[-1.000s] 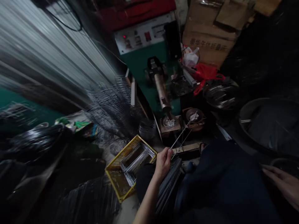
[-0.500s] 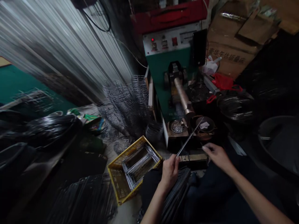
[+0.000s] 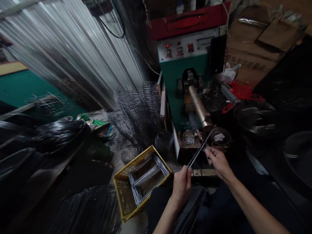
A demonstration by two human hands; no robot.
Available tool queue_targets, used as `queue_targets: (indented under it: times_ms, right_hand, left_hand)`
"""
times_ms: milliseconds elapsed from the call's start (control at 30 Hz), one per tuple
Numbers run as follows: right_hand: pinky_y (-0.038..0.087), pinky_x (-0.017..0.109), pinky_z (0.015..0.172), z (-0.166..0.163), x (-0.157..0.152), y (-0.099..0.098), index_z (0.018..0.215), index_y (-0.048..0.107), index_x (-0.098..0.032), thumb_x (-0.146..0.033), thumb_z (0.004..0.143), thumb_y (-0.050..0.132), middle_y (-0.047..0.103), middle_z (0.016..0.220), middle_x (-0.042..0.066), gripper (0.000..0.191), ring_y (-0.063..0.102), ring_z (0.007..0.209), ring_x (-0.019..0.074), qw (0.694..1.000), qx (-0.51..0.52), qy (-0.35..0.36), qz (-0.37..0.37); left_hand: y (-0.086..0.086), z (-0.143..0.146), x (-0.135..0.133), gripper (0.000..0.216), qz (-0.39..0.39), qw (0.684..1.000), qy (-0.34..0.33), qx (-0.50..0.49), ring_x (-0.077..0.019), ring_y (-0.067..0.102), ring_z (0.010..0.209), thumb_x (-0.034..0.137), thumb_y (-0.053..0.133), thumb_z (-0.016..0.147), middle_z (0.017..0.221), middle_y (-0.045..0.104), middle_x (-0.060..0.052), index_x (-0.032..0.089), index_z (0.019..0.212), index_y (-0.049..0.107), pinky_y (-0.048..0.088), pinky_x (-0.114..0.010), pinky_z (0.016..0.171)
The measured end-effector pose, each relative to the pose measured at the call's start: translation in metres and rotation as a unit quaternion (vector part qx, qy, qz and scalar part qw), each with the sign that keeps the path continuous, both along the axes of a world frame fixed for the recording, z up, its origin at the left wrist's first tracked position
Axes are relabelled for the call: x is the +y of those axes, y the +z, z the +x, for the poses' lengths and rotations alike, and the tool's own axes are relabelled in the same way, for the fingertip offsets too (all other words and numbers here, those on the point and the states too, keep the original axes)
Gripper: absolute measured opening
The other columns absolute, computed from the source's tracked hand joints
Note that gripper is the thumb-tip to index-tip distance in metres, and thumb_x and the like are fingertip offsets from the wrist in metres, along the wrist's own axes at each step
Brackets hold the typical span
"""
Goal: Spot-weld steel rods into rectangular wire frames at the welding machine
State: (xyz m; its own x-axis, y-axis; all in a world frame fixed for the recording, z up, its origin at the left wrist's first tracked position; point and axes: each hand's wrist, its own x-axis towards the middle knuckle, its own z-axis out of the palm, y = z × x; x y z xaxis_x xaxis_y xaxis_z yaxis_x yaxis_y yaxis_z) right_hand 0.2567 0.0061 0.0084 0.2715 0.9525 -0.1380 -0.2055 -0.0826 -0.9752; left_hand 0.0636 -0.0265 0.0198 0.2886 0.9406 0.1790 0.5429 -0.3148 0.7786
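Note:
My left hand (image 3: pixel 182 185) pinches the near end of a thin bent metal wire (image 3: pixel 198 153) that slants up toward the machine. My right hand (image 3: pixel 216 160) has its fingertips closed on the same wire a little farther along. The wire's far end lies by the brass cylinder (image 3: pixel 199 106) of a green and red machine (image 3: pixel 185 58). A bundle of dark wires (image 3: pixel 188 211) rests on my lap under the left forearm.
A yellow crate (image 3: pixel 136 185) with bent wire frames stands left of my knees. Stacked wire baskets (image 3: pixel 135 109) lean by the corrugated wall. Small metal dishes (image 3: pixel 188 137) sit at the machine's foot. Cardboard boxes (image 3: pixel 255 42) and dark tubs (image 3: pixel 255 118) fill the right.
My right hand came in from the far right and closed on the wire. The left hand kept its hold. The view swung left, bringing the machine toward the centre.

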Motion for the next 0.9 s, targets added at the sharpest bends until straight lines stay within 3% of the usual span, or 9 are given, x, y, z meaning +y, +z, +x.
queue_targets:
  times_ms: [567, 900]
  right_hand:
    - [0.026, 0.020, 0.040, 0.011, 0.014, 0.011, 0.064, 0.050, -0.018, -0.055, 0.073, 0.071, 0.042, 0.056, -0.006, 0.043, 0.033, 0.043, 0.0050, 0.999, -0.020, 0.024, 0.021]
    - [0.027, 0.019, 0.039, 0.010, 0.022, 0.013, 0.068, 0.054, -0.018, -0.048, 0.072, 0.075, 0.040, 0.056, -0.007, 0.037, 0.033, 0.043, 0.0042, 1.000, 0.002, 0.010, 0.026]
  left_hand:
    - [0.008, 0.008, 0.010, 0.031, -0.013, 1.000, 0.003, -0.017, -0.0111, 0.042, 0.052, 0.032, 0.034, 0.097, 0.058, 0.042, 0.003, 0.022, 0.070, 0.044, 0.030, -0.024, 0.054]
    - [0.008, 0.009, 0.017, 0.029, -0.024, 0.999, 0.001, -0.033, -0.0117, 0.043, 0.053, 0.031, 0.034, 0.097, 0.059, 0.042, 0.003, 0.021, 0.075, 0.049, 0.030, -0.024, 0.055]
